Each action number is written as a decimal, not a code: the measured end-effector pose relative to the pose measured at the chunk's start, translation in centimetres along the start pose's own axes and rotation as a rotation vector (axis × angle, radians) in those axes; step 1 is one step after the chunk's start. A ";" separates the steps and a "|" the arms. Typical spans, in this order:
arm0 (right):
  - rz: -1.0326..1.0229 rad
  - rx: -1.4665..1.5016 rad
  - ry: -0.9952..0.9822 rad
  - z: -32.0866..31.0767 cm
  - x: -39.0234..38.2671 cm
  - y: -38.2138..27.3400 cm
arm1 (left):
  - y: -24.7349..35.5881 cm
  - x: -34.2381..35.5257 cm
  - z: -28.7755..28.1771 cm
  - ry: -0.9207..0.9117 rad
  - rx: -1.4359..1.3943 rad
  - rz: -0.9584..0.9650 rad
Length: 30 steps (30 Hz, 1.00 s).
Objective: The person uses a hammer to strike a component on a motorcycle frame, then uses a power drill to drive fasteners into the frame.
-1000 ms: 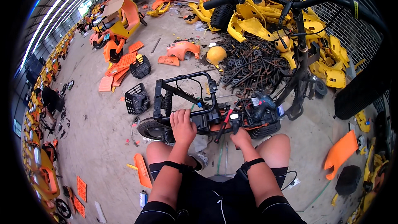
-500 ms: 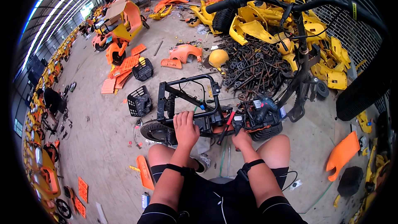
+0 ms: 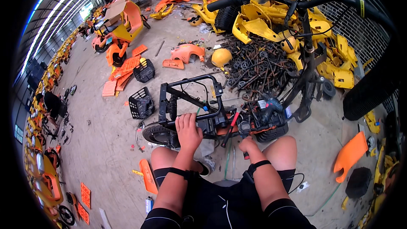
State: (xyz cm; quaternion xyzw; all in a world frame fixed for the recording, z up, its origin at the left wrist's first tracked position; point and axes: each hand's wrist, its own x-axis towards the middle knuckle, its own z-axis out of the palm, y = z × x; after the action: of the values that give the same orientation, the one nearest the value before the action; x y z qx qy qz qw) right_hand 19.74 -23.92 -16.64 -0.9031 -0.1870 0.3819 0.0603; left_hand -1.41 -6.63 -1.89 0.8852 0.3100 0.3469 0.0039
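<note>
A stripped black electric bike frame [image 3: 165,101] lies in front of my knees, its rear wheel [image 3: 156,135] to the left and its handlebar rising at the right. My left hand [image 3: 189,132] has its fingers hooked over the frame's near tube. Low by the frame's middle, my right hand [image 3: 249,145] is closed on a tool with a red-and-black handle end [image 3: 246,155]; its kind is mostly hidden by the fingers. Just left of that hand, a red-and-black long-handled tool [image 3: 234,121] leans across the frame. A teal-and-black cordless drill [image 3: 271,105] rests on the frame's right part.
Beyond the frame lies a heap of rusty metal parts [image 3: 258,65], with yellow body panels [image 3: 258,27] piled behind. Black baskets [image 3: 141,102], orange panels [image 3: 123,74] and a yellow helmet-like shell [image 3: 221,57] lie about. An orange panel [image 3: 351,156] sits at right. Another person [image 3: 51,105] crouches far left.
My right hand has drawn slightly back toward me and away from the frame's middle. The left hand stays on the tube. The whole view has shifted a little.
</note>
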 end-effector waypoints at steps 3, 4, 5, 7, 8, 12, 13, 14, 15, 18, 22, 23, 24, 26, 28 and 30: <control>-0.013 -0.060 -0.052 1.0 2.5 1.2 | 0.1 0.2 0.2 0.009 -0.004 0.009; -0.023 -0.073 -0.064 0.8 2.2 1.0 | 0.0 0.1 0.2 0.009 0.000 0.006; -0.019 -0.044 -0.051 0.6 1.9 0.8 | -0.1 0.1 0.2 0.010 0.003 0.005; -0.010 0.012 -0.026 -0.2 0.5 0.2 | -0.2 0.0 0.3 0.015 0.002 0.005; -0.054 0.034 0.046 -0.9 -0.7 -0.3 | -0.3 0.0 0.4 0.017 0.002 0.005; -0.143 0.166 0.200 -5.1 -5.2 -1.9 | -0.7 -0.5 0.4 0.030 0.005 0.003; -0.141 0.214 0.211 -6.0 -5.5 -2.1 | -0.6 -0.3 0.4 0.025 -0.002 0.002; -0.135 0.305 0.200 -6.8 -5.6 -2.2 | -0.7 -0.2 0.4 0.023 -0.002 -0.002; -0.106 0.415 0.138 -7.6 -5.9 -1.8 | -0.8 -0.4 0.4 0.023 0.000 -0.007; -0.236 0.348 0.352 -6.4 -0.7 1.7 | -0.5 -0.1 0.8 0.029 -0.006 0.008; -0.217 0.340 0.282 -6.6 -1.0 1.8 | -0.9 -0.3 1.3 0.052 0.010 0.003; -0.227 0.310 0.310 -5.9 -0.5 2.3 | -0.9 -0.3 1.6 0.057 0.010 0.006; -0.235 0.281 0.338 -5.3 0.0 2.9 | -0.8 -0.2 1.8 0.062 0.009 0.011; -0.253 0.202 0.337 -5.5 -0.7 2.3 | -1.0 -0.2 2.2 0.085 0.030 0.003; -0.260 0.105 0.285 -5.8 -2.5 1.3 | -1.2 -0.4 2.6 0.104 0.049 -0.007; -0.232 0.082 0.211 -6.6 -5.7 -0.4 | -1.5 -0.6 3.0 0.122 0.067 -0.018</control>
State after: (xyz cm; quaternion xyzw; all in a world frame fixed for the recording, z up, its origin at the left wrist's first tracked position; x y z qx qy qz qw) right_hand 20.68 -25.48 -8.08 -0.9072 -0.2670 0.2827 0.1602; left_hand -0.76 -5.09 -4.86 0.8591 0.3293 0.3896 -0.0417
